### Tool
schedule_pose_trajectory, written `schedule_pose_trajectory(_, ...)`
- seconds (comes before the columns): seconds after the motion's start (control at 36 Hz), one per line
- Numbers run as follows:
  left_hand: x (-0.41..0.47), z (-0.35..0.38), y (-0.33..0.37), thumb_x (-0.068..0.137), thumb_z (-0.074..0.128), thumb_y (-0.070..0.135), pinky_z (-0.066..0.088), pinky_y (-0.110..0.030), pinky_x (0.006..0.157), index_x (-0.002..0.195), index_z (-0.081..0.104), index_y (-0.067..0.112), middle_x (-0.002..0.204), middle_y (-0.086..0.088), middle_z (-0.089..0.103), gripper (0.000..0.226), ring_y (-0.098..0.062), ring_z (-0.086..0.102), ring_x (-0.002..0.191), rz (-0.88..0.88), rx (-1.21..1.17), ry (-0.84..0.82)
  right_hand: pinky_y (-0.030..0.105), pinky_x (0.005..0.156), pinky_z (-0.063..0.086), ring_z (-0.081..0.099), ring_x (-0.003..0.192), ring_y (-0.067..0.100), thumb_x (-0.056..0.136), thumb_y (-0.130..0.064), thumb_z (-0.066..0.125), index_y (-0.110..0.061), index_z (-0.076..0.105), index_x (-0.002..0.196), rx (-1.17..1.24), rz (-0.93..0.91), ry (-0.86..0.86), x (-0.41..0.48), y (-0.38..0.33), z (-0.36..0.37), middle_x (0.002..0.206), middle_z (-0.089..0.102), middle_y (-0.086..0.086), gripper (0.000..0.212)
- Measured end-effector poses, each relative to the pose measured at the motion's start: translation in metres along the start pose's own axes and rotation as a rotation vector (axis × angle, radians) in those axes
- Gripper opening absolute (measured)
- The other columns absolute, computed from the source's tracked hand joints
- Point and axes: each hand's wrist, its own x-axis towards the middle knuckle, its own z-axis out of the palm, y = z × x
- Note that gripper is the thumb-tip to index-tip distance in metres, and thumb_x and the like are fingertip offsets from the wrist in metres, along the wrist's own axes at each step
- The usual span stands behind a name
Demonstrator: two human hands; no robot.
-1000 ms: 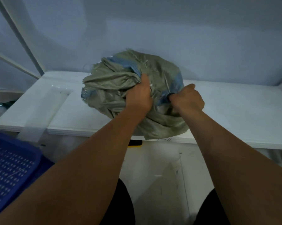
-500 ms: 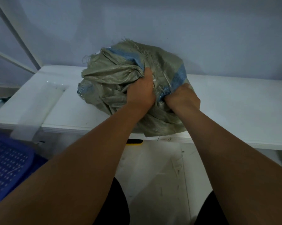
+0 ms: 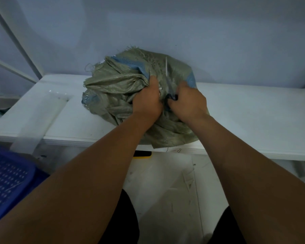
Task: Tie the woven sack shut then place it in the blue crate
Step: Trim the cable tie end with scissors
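Note:
A bulging grey-green woven sack (image 3: 116,85) with blue stripes and frayed edges lies on the white table (image 3: 245,117), against the back wall. My left hand (image 3: 146,101) is clenched on the bunched fabric at the sack's mouth. Right beside it, my right hand (image 3: 188,101) grips a dark blue strip or tie at the gathered fabric; a thin pale strand runs up from between the hands. The blue crate (image 3: 9,180), perforated, sits low at the left edge, below table height.
A pale wall rises directly behind the table. White frame bars (image 3: 16,41) slant at the far left. A yellow-and-black object (image 3: 142,154) shows under the table's front edge. My dark-clad legs and pale floor fill the bottom.
My hands have stayed on the sack's gathered mouth. The right hand has shifted up and closer to the left. The view has dropped slightly, so the sack sits lower in frame.

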Motion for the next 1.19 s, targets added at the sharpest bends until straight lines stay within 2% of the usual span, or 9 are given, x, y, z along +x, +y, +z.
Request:
schedule_pose_trajectory(0.11,-0.002,-0.003,0.000,0.089,0.059,0.018,0.043,-0.033,0.058,0.127,0.039,0.008,0.088,-0.009,0.066,0.044,-0.029,0.065,0.074,-0.008,-0.001,-0.004,0.032,0.061,0.036,0.066,0.080,0.031,0.096,-0.035,0.055,-0.010,0.045,0.129,-0.084,-0.064,0.054,-0.004,0.002,-0.004,0.092,0.068,0.010,0.043)
schedule_pose_trajectory(0.22,-0.003,-0.005,-0.001,0.087,0.061,0.016,0.040,-0.033,0.060,0.131,0.038,0.008,0.087,-0.006,0.061,0.050,-0.023,0.057,0.070,-0.020,-0.002,-0.032,0.035,0.075,0.042,0.064,0.103,0.031,0.089,-0.046,0.067,-0.008,0.032,0.135,0.315,0.457,0.111,0.001,0.015,-0.015,0.115,0.064,0.010,0.070)
schedule_pose_trajectory(0.33,-0.002,-0.006,0.000,0.088,0.062,0.017,0.041,-0.033,0.060,0.132,0.036,0.009,0.084,-0.003,0.056,0.052,-0.023,0.057,0.070,-0.020,-0.001,-0.046,0.032,0.075,0.042,0.062,0.104,0.028,0.085,-0.048,0.073,-0.008,0.026,0.138,0.421,0.545,0.049,0.001,0.022,-0.017,0.118,0.061,0.008,0.082)
schedule_pose_trajectory(0.47,-0.004,-0.005,0.000,0.087,0.061,0.016,0.043,-0.033,0.060,0.131,0.036,0.009,0.086,-0.004,0.058,0.050,-0.027,0.063,0.075,-0.019,-0.012,-0.043,0.031,0.072,0.039,0.051,0.086,0.020,0.090,-0.035,0.070,-0.006,0.029,0.136,0.475,0.558,-0.019,-0.003,0.012,-0.001,0.087,0.047,-0.003,0.068)
schedule_pose_trajectory(0.64,-0.002,-0.004,0.001,0.088,0.060,0.015,0.044,-0.034,0.061,0.133,0.036,0.008,0.092,-0.010,0.065,0.052,-0.029,0.065,0.077,-0.024,-0.005,-0.042,0.028,0.075,0.037,0.060,0.114,0.028,0.090,-0.021,0.069,0.000,0.034,0.137,0.427,0.553,-0.056,-0.004,0.008,0.010,0.124,0.060,0.012,0.062)
schedule_pose_trajectory(0.78,-0.001,-0.002,-0.001,0.088,0.060,0.015,0.045,-0.034,0.061,0.133,0.036,0.008,0.092,-0.011,0.066,0.052,-0.029,0.065,0.076,-0.021,-0.013,-0.033,0.033,0.073,0.039,0.061,0.108,0.030,0.090,-0.021,0.067,-0.004,0.036,0.132,0.394,0.540,-0.011,-0.005,0.013,0.007,0.117,0.061,0.011,0.055)
schedule_pose_trajectory(0.89,-0.003,-0.001,-0.001,0.087,0.061,0.014,0.044,-0.034,0.060,0.134,0.036,0.009,0.090,-0.010,0.066,0.053,-0.029,0.065,0.074,-0.025,-0.012,-0.028,0.034,0.065,0.037,0.064,0.091,0.032,0.092,-0.022,0.061,-0.005,0.039,0.126,0.157,0.415,0.110,-0.014,0.027,0.013,0.105,0.065,0.011,0.045)
schedule_pose_trajectory(1.0,-0.005,0.002,0.005,0.087,0.062,0.015,0.047,-0.034,0.056,0.133,0.038,0.012,0.087,-0.008,0.066,0.052,-0.027,0.065,0.071,-0.014,0.010,-0.007,0.033,0.065,0.034,0.065,0.092,0.035,0.094,-0.023,0.058,-0.005,0.037,0.130,0.081,0.428,0.154,-0.022,0.044,0.021,0.106,0.066,0.013,0.046)
schedule_pose_trajectory(1.19,-0.014,0.010,0.034,0.087,0.061,0.014,0.048,-0.036,0.057,0.136,0.044,0.015,0.094,-0.011,0.068,0.052,-0.030,0.068,0.078,0.209,0.092,0.011,0.034,0.065,0.036,0.066,0.091,0.033,0.096,-0.028,0.058,-0.005,0.037,0.131,0.086,0.461,0.184,-0.023,0.052,0.023,0.105,0.066,0.012,0.047)
